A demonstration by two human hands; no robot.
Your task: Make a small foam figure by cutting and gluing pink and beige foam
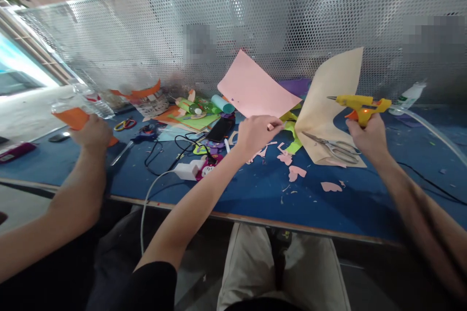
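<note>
In my right hand (370,138) is a yellow hot glue gun (365,103); its nozzle points left and a small orange light glows on its body. My left hand (257,133) is closed in a pinch over the middle of the table, and whatever lies between the fingertips is too small to make out. Just behind it leans a pink paper sheet (257,82). A curled cream sheet (328,92) stands between my hands, with metal scissors (337,148) lying on its lower part. Pink paper cutouts (297,173) and scraps lie on the blue table (251,199).
At the left, another person's hand (97,133) holds orange paper (75,117). A power strip (209,167) with a white plug (187,170), cables and a dark phone (219,129) lie left of my left arm. A white bottle (410,97) stands at right. A perforated metal panel (153,34) closes the back.
</note>
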